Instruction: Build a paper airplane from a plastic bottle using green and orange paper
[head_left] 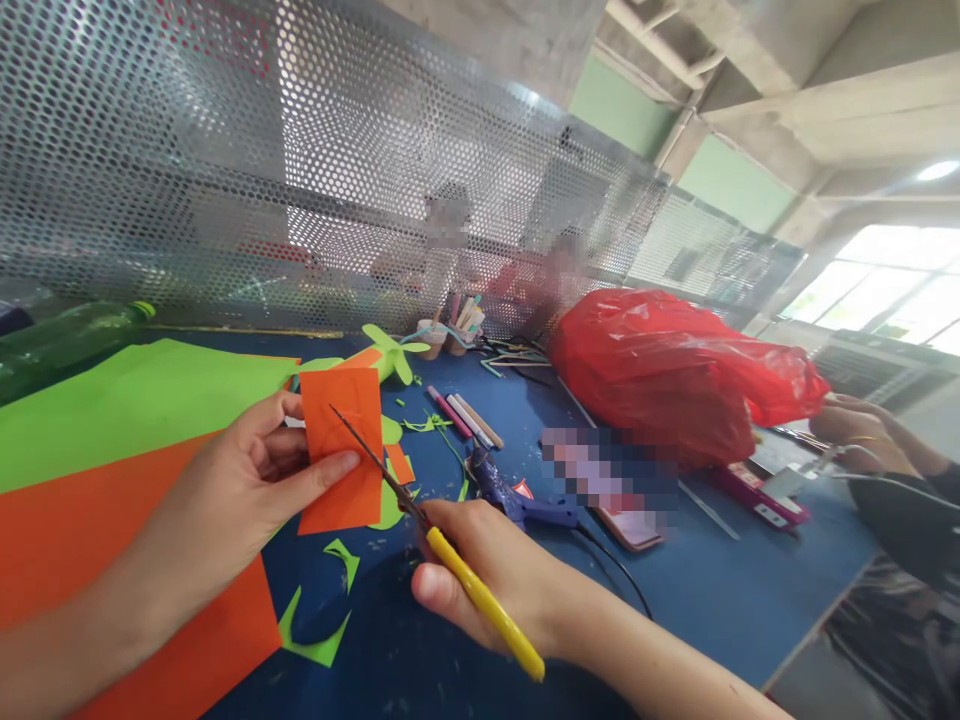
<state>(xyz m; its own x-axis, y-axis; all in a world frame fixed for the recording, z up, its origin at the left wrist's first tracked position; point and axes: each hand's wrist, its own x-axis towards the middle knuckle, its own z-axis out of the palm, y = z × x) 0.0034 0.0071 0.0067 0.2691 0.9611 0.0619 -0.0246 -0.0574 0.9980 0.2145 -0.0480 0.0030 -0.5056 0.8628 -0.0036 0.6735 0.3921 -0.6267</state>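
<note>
My left hand (251, 475) pinches a small orange paper rectangle (341, 505) upright, thumb in front and fingers behind. A faint curved line is drawn on the paper's upper part. In my right hand (495, 570) is a pair of scissors with yellow handles (480, 600), its dark blades pointing up and left across the front of the orange paper. I cannot tell whether the blades touch it. Below lie green paper scraps (319, 645). Behind the orange piece stands a light green paper flower (391, 352).
Large green (150, 400) and orange sheets (217, 610) cover the left side. A purple glue gun (517, 500), several markers (469, 420), a phone (630, 525) and a red plastic bag (660, 370) lie rightward. Another person's hand (851, 430) is beside the bag. Perforated metal panels (360, 150) stand behind.
</note>
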